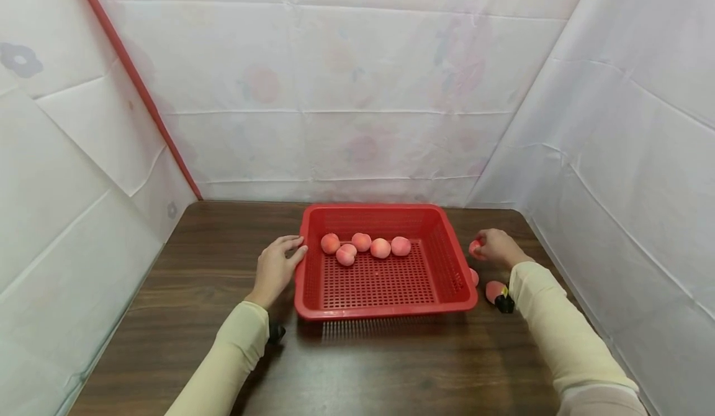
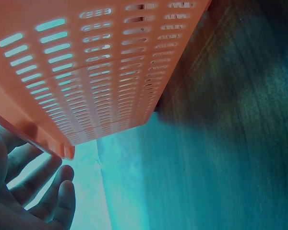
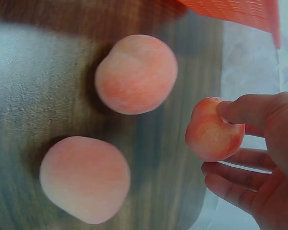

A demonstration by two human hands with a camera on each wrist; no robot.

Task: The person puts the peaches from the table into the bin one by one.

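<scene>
My right hand (image 1: 499,246) pinches a peach (image 3: 215,129) between thumb and fingers, to the right of the red plastic basket (image 1: 385,315). Two more peaches lie on the table beside that hand: one peach (image 3: 137,74) close to the basket's right side, the other peach (image 3: 85,179) by the wrist. My left hand (image 1: 278,267) touches the basket's left rim with fairly straight fingers (image 2: 36,179), its fingertips right at the edge. Inside the basket, several pinkish peaches (image 1: 381,248) sit in a loose row toward the back.
The brown wooden table (image 1: 212,267) carries the basket near its far edge. White patterned sheeting (image 1: 357,93) hangs behind and along both sides, and a red strip (image 1: 134,74) runs down the left. Black wrist cameras (image 1: 504,303) show below the sleeves.
</scene>
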